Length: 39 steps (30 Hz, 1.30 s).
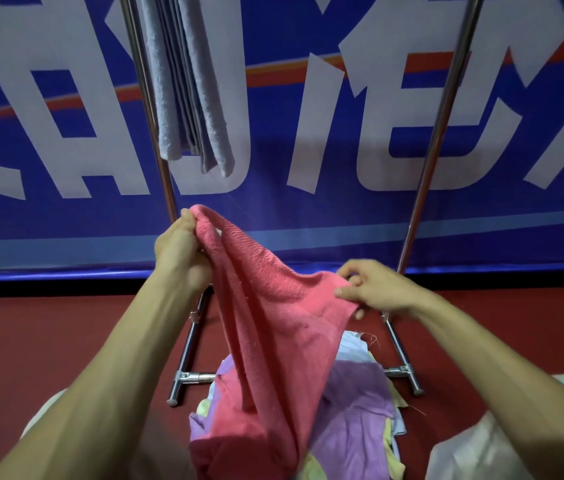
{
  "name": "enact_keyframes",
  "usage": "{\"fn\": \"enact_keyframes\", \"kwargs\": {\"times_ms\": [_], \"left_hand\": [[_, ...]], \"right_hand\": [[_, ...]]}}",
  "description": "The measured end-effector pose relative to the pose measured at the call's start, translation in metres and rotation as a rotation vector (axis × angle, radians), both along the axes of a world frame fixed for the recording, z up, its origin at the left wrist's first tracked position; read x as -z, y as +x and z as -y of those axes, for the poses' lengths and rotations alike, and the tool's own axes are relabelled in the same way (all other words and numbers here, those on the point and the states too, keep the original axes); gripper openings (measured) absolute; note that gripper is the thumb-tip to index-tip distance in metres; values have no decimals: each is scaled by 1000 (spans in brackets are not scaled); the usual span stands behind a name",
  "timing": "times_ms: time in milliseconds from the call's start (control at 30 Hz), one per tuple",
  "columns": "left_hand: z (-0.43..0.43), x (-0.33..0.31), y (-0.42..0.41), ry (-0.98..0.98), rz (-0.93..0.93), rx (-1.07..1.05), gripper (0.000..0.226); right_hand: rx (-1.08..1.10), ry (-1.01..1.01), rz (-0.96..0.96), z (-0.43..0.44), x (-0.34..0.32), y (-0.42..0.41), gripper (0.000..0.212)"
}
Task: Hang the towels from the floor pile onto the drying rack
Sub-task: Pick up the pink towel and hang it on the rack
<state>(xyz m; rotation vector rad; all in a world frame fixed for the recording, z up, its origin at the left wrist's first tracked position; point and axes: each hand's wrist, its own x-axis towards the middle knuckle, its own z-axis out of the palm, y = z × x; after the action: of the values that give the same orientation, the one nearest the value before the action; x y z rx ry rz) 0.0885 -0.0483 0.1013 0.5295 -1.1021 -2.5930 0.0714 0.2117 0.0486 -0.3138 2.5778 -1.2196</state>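
Left grip (178, 249) clenched round top corner of pink towel (273, 327), right grip (379, 289) pinching its opposite edge, lower end trailing onto floor pile (360, 400), drying rack (441, 126) behind, grey towels (187, 84) hanging beside its left post.

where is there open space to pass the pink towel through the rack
Open: the gap between the hanging grey towels and the right steel upright; also bare red floor left of the rack's left foot. Crowded: the pastel towel pile between the feet.
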Motion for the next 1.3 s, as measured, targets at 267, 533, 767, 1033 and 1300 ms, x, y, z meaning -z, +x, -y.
{"fn": "enact_keyframes", "kwargs": {"times_ms": [267, 533, 767, 1033, 1300], "left_hand": [[-47, 17, 9, -901, -151, 193, 17], [-68, 22, 21, -849, -193, 330, 5], [-55, 29, 33, -774, -127, 333, 7], [-50, 33, 43, -947, -100, 263, 7], [-59, 35, 47, -788, -137, 401, 9]], "right_hand": [[113, -540, -52, 1, -33, 17, 5], [47, -128, -308, -2, -30, 23, 35], [1, -47, -473, 2, -38, 30, 22], [-243, -38, -539, 26, -35, 39, 21], [-76, -99, -506, 37, -29, 26, 6]]}}
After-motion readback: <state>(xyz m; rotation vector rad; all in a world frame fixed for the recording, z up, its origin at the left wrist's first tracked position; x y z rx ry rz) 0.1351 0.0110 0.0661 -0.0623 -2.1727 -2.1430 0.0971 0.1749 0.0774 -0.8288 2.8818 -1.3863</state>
